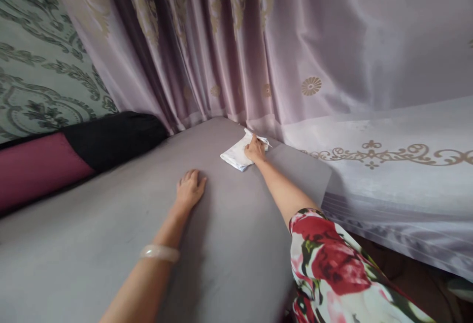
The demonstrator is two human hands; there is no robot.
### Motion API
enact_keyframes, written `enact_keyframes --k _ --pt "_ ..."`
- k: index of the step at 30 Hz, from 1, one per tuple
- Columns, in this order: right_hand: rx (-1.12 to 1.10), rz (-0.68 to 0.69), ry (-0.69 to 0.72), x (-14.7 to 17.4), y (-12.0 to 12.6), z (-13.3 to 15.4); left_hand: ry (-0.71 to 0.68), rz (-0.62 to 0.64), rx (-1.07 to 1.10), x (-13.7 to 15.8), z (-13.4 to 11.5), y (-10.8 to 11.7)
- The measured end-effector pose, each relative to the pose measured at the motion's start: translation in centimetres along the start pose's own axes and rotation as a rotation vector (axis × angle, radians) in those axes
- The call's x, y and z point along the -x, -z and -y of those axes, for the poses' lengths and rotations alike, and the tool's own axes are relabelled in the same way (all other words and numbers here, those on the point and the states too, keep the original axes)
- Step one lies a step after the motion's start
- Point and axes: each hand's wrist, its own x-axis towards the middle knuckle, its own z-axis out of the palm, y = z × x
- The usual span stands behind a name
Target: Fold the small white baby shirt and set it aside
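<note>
My right hand [255, 149] reaches far forward and presses on a folded white cloth [236, 154], its fingers bent over the fabric. A bluish edge shows at the cloth's near side. Under it lies a broad, smooth grey surface [148, 224], like a covered mattress or a sofa seat. My left hand [190, 188] rests palm down on that grey surface, nearer to me and left of the cloth, fingers extended and holding nothing. A pale bangle [159, 252] circles the left wrist. The right arm wears a floral sleeve [332, 254].
A long black and maroon cushion [114, 138] runs along the left back edge. Shiny mauve curtains [236, 42] hang behind the far corner and down the right side, close to the cloth. Patterned green wallpaper [40, 57] covers the wall at left.
</note>
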Motion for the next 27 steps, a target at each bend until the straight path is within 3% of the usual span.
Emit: enact_keyframes --k 3,6,14,27 --pt "0.002 0.022 -0.021 -0.7 -0.6 -0.3 0.039 -0.028 -0.173 1.9 3.0 0.9" --pt "-0.006 0.015 -0.058 -1.5 -0.9 -0.4 0.066 -0.036 -0.234 2.9 4.0 1.1" --pt "-0.008 0.003 -0.132 -3.3 -0.5 -1.0 0.018 -0.092 -0.282 3.1 3.6 1.0" --pt "0.067 0.047 -0.079 -3.7 -1.7 -2.7 0.031 -0.096 -0.300 3.2 3.2 1.2"
